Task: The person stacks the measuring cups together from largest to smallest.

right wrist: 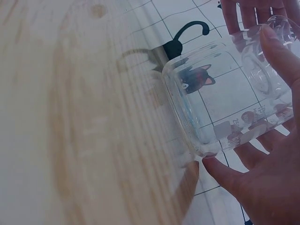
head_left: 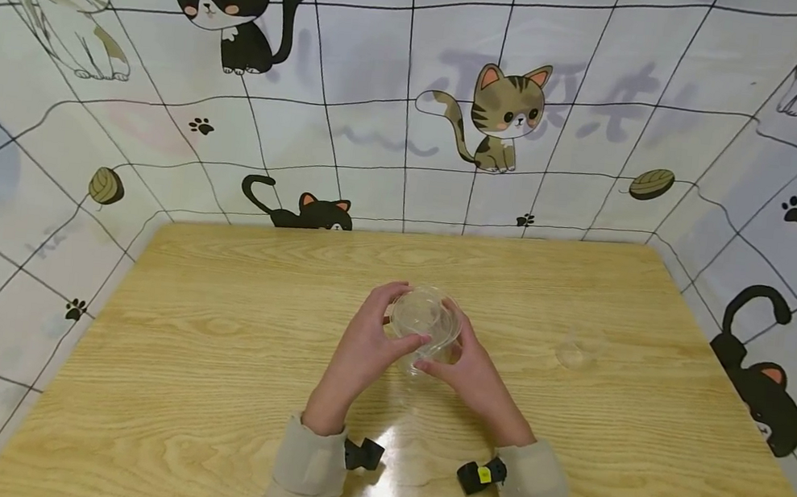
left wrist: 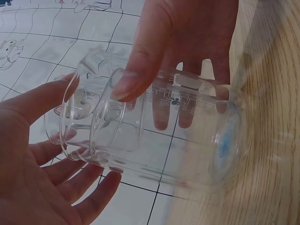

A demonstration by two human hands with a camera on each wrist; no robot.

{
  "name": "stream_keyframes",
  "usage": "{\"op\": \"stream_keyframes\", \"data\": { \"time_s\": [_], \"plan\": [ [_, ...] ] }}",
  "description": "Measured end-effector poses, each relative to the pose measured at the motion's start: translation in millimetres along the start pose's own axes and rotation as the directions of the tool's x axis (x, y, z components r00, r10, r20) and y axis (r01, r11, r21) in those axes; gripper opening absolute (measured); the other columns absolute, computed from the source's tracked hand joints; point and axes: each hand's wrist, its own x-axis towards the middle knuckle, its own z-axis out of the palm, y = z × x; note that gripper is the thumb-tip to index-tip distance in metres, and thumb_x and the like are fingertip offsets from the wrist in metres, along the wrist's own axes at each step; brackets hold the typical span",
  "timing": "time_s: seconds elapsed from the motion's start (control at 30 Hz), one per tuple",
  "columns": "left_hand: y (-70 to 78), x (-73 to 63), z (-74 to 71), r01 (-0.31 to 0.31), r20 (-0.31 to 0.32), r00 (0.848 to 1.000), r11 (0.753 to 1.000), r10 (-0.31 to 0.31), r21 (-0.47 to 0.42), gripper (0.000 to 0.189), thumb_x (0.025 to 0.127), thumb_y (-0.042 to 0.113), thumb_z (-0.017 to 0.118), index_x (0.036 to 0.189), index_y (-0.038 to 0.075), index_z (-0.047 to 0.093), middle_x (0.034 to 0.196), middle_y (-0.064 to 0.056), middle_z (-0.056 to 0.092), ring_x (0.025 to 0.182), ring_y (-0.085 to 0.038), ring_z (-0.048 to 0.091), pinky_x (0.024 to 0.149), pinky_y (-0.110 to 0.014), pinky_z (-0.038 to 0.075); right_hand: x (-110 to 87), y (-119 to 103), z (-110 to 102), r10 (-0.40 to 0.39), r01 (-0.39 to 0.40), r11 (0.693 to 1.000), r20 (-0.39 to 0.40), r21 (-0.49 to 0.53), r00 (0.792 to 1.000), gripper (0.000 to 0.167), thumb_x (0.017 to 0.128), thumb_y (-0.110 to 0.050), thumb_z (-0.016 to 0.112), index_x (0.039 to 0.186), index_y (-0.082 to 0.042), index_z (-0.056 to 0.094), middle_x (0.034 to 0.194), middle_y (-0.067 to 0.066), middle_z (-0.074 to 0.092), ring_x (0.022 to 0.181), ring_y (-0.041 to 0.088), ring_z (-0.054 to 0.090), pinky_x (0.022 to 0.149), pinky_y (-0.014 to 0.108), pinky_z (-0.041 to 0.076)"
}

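My right hand [head_left: 478,377] wraps the clear beaker [left wrist: 193,146], my left hand [head_left: 372,344] the clear piece [head_left: 418,310] at its mouth: likely stiff, slick and breakable, best held lightly mid-wall

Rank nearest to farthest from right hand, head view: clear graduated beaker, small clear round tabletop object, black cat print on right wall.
1. Clear graduated beaker, held in right hand.
2. Small clear round object, lying to its right.
3. Black cat print, on right wall.

A vessel [left wrist: 79,117] sits at the mouth of a beaker [left wrist: 201,140], between the left hand [head_left: 371,335] and right hand [head_left: 471,371]; rightward, a small object [head_left: 573,356] lies on the counter [head_left: 250,346].
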Motion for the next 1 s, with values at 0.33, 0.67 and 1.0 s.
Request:
{"op": "stream_keyframes", "data": {
  "time_s": [0.33, 0.67, 1.0],
  "plan": [
    [4.3, -3.8, -1.8, 0.065, 0.013, 0.998, 0.998, -0.065, 0.026, 0.066, 0.074, 0.033, 0.073, 0.128, 0.015, 0.041, 0.126, -0.003, 0.045, 0.111, -0.016, 0.044, 0.086, -0.037, 0.042, -1.1, -1.9, 1.8, -0.004, 0.004, 1.000, 0.007, -0.001, 1.000, 0.091, 0.074, -0.025, 0.073, 0.142, -0.034, 0.013, 0.145, 0.004, 0.022, 0.129, 0.031, 0.023, 0.099, 0.054, 0.019],
    [12.2, -2.8, -3.2, 0.067, 0.039, 0.997, 0.990, -0.073, 0.126, 0.065, 0.075, 0.036, 0.070, 0.129, 0.015, 0.040, 0.127, -0.004, 0.044, 0.104, -0.015, 0.047, 0.078, -0.035, 0.045, -1.1, -1.1, -0.4, 0.012, -0.012, 1.000, 0.013, 0.014, 1.000, 0.092, 0.074, -0.027, 0.073, 0.142, -0.031, 0.012, 0.145, 0.003, 0.022, 0.129, 0.031, 0.024, 0.099, 0.052, 0.022],
    [15.8, 1.4, -6.6, 0.044, 0.054, 0.997, 0.973, -0.057, 0.227, 0.064, 0.073, 0.034, 0.072, 0.126, 0.014, 0.043, 0.124, -0.002, 0.046, 0.105, -0.017, 0.049, 0.082, -0.038, 0.044, 0.2, -0.1, -0.1, -0.009, 0.009, 1.000, 0.025, 0.016, 1.000, 0.092, 0.075, -0.025, 0.072, 0.143, -0.027, 0.010, 0.145, 0.002, 0.020, 0.129, 0.029, 0.024, 0.099, 0.050, 0.023]
  ]
}}
